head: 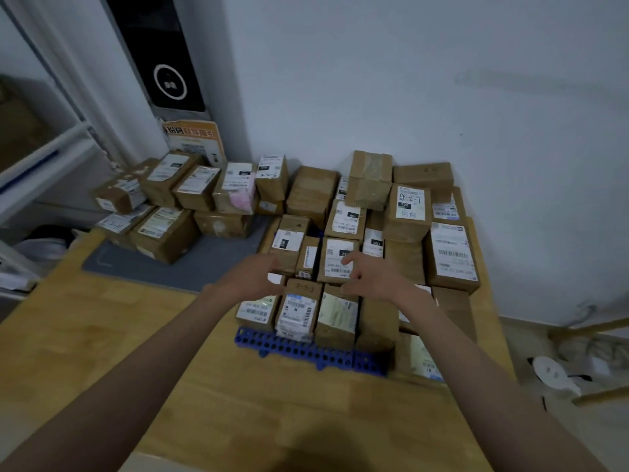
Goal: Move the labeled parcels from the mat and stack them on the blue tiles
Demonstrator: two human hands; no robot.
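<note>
Both hands reach forward over the stack at the centre of the frame. The left hand (253, 275) has its fingers loosely curved and spread, hovering at the left edge of a small upright parcel (289, 245); whether it touches the cardboard I cannot tell. The right hand (369, 275) is also spread, fingers relaxed and holding nothing, with its fingertips over the white label of a labeled parcel (337, 262) that sits between the two hands. Just below the hands stands a front row of parcels, among them one marked "2-3-3" (299, 310) on its top flap.

These boxes crowd the blue tiles (306, 350), whose perforated edge shows at the near side of the stack (only that front strip is visible). Behind them the pile rises toward the wall at right of centre.

Further parcels (177, 195) lie in the upper left of the frame, on and around a grey mat (190, 267), well apart from both hands. Mat and tiles rest on the wooden worktop (102, 335).
</note>
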